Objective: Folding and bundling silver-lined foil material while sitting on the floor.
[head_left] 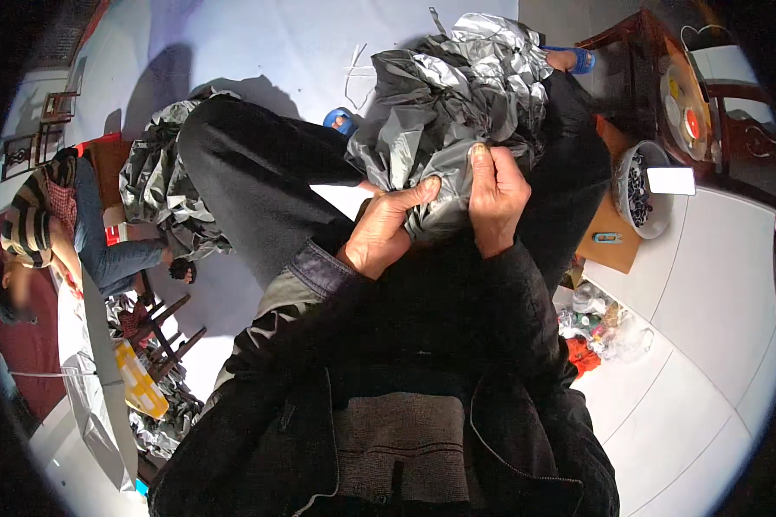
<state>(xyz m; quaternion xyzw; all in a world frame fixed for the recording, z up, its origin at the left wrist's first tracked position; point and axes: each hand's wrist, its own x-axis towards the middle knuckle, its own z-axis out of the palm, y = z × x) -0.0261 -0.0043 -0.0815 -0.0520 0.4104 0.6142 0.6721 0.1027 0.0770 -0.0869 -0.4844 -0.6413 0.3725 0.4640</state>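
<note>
A large crumpled sheet of silver-grey and black fabric [440, 95] lies over my lap and spreads between my knees toward the far side. My left hand [384, 228] pinches its near edge between thumb and curled fingers. Close by on the right, my right hand [498, 198] grips the same edge, thumb on top and fingers bent underneath. A short stretch of the cloth is held between the two hands. Whether anything small sits under the fingertips is hidden.
On the right, a grey bowl [660, 226] of small dark pieces stands beside cardboard with blue thread snips [606, 238]. Plastic bags [608, 327] lie nearer me. More silver fabric [168, 185] is heaped left, near a wooden stool [159, 336] and another person [39, 224].
</note>
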